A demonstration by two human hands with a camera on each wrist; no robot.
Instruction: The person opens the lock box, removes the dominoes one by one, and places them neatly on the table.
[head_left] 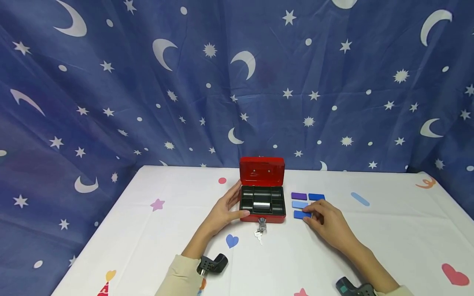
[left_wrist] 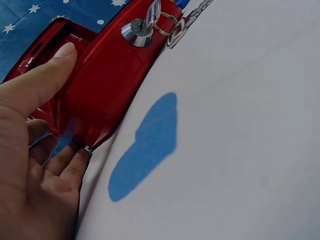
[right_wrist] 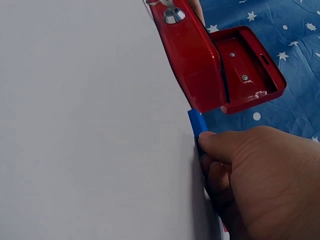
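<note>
A red cash box [head_left: 263, 219] stands with its lid [head_left: 262, 170] raised, showing a black compartment tray [head_left: 261, 192]. At its left side my left hand [head_left: 224, 209] holds the box, thumb over the front left rim and fingers along the outer wall. A pale, dark-edged piece [head_left: 261, 205] lies in the tray's front middle compartment. To the right of the box, my right hand [head_left: 328, 224] pinches a flat blue block [right_wrist: 197, 122] between thumb and fingers. Beside that hand lie a light blue block [head_left: 299, 204], a purple block [head_left: 298, 196] and a dark blue block [head_left: 316, 197].
A key sits in the lock [head_left: 262, 223] on the box front, with another key [head_left: 259, 235] hanging from its ring. The white tablecloth [head_left: 166, 234] bears printed shapes, including a blue heart [head_left: 232, 241]. A blue moon-and-star curtain [head_left: 207, 107] hangs behind the table.
</note>
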